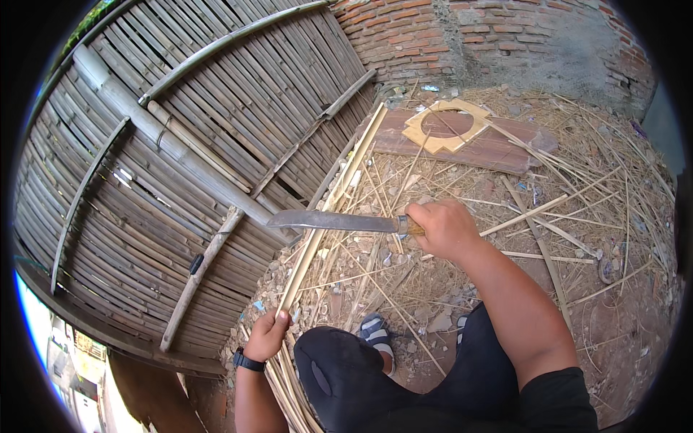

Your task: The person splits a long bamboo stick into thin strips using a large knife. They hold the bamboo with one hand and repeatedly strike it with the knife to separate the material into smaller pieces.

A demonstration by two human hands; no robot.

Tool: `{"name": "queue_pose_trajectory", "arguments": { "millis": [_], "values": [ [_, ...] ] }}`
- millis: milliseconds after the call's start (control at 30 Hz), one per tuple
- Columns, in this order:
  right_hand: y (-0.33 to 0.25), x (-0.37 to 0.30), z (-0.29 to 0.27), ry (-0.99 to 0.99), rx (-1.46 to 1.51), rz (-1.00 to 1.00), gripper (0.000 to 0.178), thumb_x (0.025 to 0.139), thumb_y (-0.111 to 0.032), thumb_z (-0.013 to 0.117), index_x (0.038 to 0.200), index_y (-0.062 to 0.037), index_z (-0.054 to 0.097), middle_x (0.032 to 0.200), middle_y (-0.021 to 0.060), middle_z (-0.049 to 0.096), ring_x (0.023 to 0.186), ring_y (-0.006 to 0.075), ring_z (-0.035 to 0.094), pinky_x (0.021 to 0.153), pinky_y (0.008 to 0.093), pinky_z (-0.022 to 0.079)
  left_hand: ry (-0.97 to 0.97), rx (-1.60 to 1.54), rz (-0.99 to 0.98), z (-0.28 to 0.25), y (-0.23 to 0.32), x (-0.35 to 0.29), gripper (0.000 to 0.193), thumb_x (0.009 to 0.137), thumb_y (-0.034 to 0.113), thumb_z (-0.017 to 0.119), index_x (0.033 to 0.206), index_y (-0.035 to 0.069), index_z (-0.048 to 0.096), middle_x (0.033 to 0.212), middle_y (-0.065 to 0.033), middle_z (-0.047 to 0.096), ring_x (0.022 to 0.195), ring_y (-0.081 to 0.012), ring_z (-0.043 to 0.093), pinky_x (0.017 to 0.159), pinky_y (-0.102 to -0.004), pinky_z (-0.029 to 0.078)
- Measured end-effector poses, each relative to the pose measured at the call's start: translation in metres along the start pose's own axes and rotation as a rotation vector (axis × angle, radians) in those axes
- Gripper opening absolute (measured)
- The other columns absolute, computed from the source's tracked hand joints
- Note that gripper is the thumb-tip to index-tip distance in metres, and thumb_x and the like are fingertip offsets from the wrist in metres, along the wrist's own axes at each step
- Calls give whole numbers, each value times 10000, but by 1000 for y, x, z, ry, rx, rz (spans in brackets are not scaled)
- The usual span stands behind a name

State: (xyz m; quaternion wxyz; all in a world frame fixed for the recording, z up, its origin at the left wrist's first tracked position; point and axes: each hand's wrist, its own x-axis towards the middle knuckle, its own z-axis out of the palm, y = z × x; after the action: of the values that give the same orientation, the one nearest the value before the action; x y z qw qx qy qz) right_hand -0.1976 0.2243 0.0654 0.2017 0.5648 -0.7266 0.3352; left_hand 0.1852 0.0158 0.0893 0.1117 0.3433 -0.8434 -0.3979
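Note:
My right hand (446, 229) grips the handle of a long grey machete (328, 221), its blade pointing left and held level above the ground. The blade's tip crosses a long pale bamboo strip (339, 189) that runs from near my knee up toward the far wall. My left hand (268, 334), with a black watch on the wrist, holds the near end of that strip low beside my left knee. More split bamboo strips lie bundled under my left hand.
A woven bamboo fence (180, 159) stands on the left. A brick wall (447, 36) closes the back. Reddish boards with a pale cut-out frame (447, 126) lie ahead. Straw, slivers and rubble cover the dirt. My sandalled foot (375, 332) is below.

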Motion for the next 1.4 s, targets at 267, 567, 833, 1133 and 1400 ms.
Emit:
{"name": "queue_pose_trajectory", "arguments": {
  "millis": [267,567,833,1133,1400],
  "values": [
    [3,-4,-4,76,42,-49,238,693,-124,739,857,-113,567,718,72,621,710,309,638,669,446,488,-103,-153,-88,3,3,-43,405,1062,399,455,890,62,599,703,39,519,616,-57,453,578,-229,386],
    [7,-3,-1,85,0,85,273,688,-122,748,896,-100,573,754,113,639,751,337,648,697,440,508,-60,-44,-55,8,7,-57,428,1059,413,458,857,60,594,670,36,505,601,-56,444,558,-237,384],
    [32,-8,-6,18,18,240,222,781,-135,724,920,-94,556,780,107,663,773,347,665,696,476,518,-73,-80,-125,16,7,-55,412,1063,389,461,844,64,590,646,51,482,577,-50,412,545,-232,365],
    [3,-4,17,-48,31,-79,229,730,-131,730,906,-122,585,763,81,655,754,322,666,709,454,516,-69,-22,-131,17,4,-60,423,1061,394,464,845,56,600,650,48,499,577,-46,427,540,-231,364],
    [19,-7,8,-31,54,70,247,723,-130,744,919,-112,593,779,93,658,777,320,666,730,460,522,-76,-56,-144,22,9,-56,414,1058,389,474,842,60,601,653,42,501,580,-51,432,542,-232,367]
  ]
}}
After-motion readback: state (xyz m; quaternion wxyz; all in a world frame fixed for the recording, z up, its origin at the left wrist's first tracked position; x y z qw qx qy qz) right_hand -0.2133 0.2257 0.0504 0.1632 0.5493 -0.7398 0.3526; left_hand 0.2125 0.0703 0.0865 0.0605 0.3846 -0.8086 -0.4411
